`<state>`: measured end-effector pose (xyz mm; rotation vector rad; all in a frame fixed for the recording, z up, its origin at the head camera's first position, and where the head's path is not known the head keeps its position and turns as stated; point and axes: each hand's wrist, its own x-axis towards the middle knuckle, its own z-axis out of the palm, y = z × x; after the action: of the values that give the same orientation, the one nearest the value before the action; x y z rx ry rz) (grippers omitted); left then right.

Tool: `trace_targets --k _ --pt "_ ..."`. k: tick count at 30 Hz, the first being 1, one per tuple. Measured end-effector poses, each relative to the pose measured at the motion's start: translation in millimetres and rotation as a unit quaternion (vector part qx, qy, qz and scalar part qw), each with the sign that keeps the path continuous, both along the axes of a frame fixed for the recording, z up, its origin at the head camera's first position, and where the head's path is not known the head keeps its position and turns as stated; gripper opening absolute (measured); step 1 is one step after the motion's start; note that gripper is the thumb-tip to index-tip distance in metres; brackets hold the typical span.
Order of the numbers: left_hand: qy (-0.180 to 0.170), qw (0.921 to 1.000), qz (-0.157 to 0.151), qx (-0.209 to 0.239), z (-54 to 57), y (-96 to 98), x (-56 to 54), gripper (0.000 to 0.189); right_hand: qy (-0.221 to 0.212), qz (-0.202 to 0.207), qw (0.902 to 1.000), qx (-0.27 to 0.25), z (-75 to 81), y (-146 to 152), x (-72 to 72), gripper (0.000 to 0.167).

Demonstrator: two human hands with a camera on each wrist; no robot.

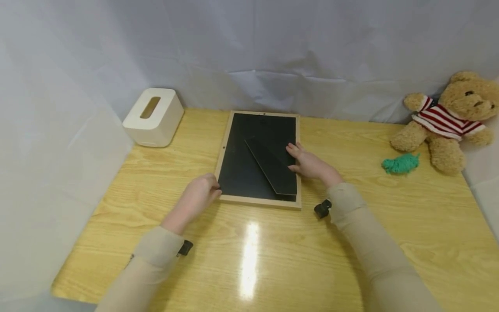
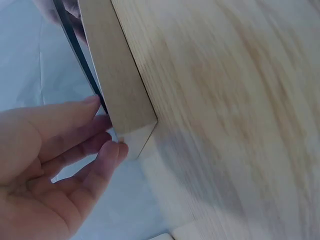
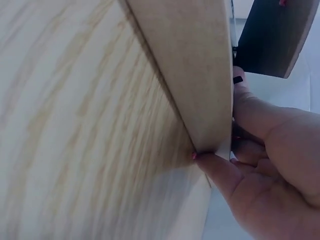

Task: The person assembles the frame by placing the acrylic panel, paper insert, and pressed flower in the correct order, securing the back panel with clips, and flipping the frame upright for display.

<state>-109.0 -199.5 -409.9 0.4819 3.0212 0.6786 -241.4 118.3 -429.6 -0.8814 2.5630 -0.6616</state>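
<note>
A picture frame (image 1: 257, 201) with a light wood border and black back lies face down on the table. Its black stand leg (image 1: 270, 167) slants across the back, tilted up from it. My left hand (image 1: 200, 193) pinches the frame's near left corner; in the left wrist view its fingertips (image 2: 115, 150) touch the wooden corner. My right hand (image 1: 309, 164) grips the right edge beside the leg, some fingers lying over the black back. Seen from the right wrist, one fingertip (image 3: 202, 159) touches the frame's side low near the tabletop, and the thumb is at the upper edge.
A white tissue box (image 1: 153, 117) stands at the back left. To the right a teddy bear (image 1: 448, 121) in a striped shirt sits behind a small green knitted object (image 1: 401, 164). A pale curtain (image 1: 273, 52) hangs behind the wooden table (image 1: 292, 251).
</note>
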Motion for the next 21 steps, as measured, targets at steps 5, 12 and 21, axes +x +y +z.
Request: trace_targets --k 5,12,21 --pt "-0.025 0.9981 0.034 0.046 1.6 -3.9 -0.3 0.008 -0.007 -0.013 0.9997 -0.022 -1.1 3.2 0.9 0.068" --pt "-0.056 0.9701 0.158 0.175 -12.4 -15.3 -4.9 0.015 0.009 -0.051 0.9974 -0.05 -1.1 7.7 13.0 0.063" --pt "-0.145 0.9317 0.207 0.261 -23.1 -19.7 -12.1 0.038 -0.028 -0.107 0.9877 -0.11 -11.7 21.6 57.6 0.063"
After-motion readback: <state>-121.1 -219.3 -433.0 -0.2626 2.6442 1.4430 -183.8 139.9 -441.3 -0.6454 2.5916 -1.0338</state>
